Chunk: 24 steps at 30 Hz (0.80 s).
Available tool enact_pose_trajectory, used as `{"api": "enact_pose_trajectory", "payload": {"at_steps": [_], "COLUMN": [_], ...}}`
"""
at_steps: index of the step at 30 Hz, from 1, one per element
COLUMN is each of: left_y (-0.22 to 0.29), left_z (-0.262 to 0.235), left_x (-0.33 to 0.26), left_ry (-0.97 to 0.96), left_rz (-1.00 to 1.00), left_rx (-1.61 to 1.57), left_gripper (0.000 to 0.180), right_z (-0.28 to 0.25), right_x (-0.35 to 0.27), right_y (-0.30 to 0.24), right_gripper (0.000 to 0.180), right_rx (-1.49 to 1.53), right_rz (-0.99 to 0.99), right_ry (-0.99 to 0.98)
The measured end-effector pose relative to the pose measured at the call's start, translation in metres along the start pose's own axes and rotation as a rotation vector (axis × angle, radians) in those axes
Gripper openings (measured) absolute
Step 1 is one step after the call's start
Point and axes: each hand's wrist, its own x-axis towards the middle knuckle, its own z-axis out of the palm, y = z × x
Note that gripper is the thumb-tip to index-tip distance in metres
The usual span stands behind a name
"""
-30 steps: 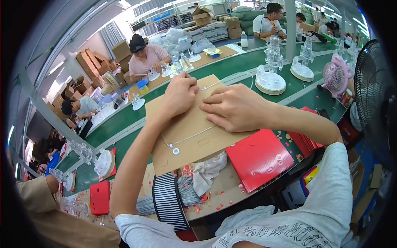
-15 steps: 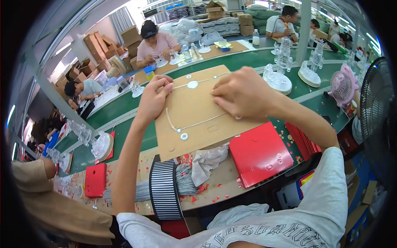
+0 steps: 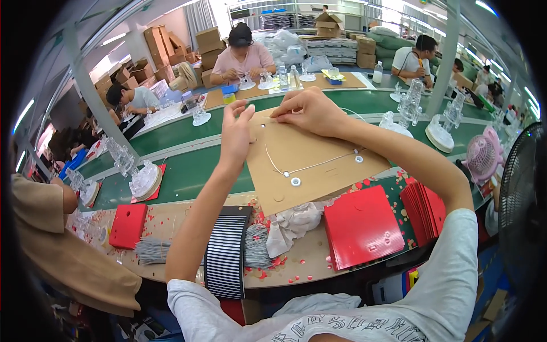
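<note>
A tan cardboard sheet (image 3: pixel 305 142) is held up tilted in front of me, above the bench. White cord (image 3: pixel 319 165) runs across its face through small white clips, with white rings (image 3: pixel 296 182) beside it. My left hand (image 3: pixel 235 134) is at the sheet's left edge, seemingly supporting it; its upper fingers are raised, curled and slightly apart. At the top edge, my right hand (image 3: pixel 310 112) pinches a thin end of the cord with thumb and forefinger. A loose cord end stands up from the sheet's lower left. The sheet's underside is hidden.
Red panels (image 3: pixel 364 225) lie stacked at the right, near a grey wire bundle (image 3: pixel 259 245) and a crumpled white cloth (image 3: pixel 296 225). Clear plastic assemblies (image 3: pixel 145 176) stand along the green conveyor (image 3: pixel 188 165). Fans (image 3: pixel 483 154) are at the right; co-workers (image 3: pixel 242 57) sit opposite.
My right hand has moved left along the top edge, close to my left hand. My left fingers have lifted partly off the sheet, and the sheet has turned and shifted right in view.
</note>
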Motion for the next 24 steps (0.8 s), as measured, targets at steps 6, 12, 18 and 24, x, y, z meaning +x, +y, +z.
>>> {"api": "enact_pose_trajectory", "payload": {"at_steps": [6, 12, 18, 24], "left_y": [0.024, 0.027, 0.026, 0.029], "left_z": [0.002, 0.012, 0.012, 0.014], "left_x": [-0.046, -0.041, -0.037, -0.039], "left_ry": [0.080, 0.092, 0.039, 0.013], "left_rz": [-0.330, -0.286, -0.264, -0.277], "left_rx": [-0.583, -0.464, -0.496, -0.547], "left_gripper": [0.078, 0.081, 0.066, 0.064], "right_z": [0.004, -0.009, -0.027, -0.035], "right_x": [0.002, 0.009, 0.015, 0.013], "right_y": [-0.003, 0.005, -0.003, -0.013], "right_gripper": [0.018, 0.027, 0.034, 0.036], "right_rx": [-0.005, 0.007, -0.185, -0.336], "right_rz": [-0.100, -0.153, -0.279, -0.296], "right_ry": [0.028, -0.091, -0.282, -0.363]}}
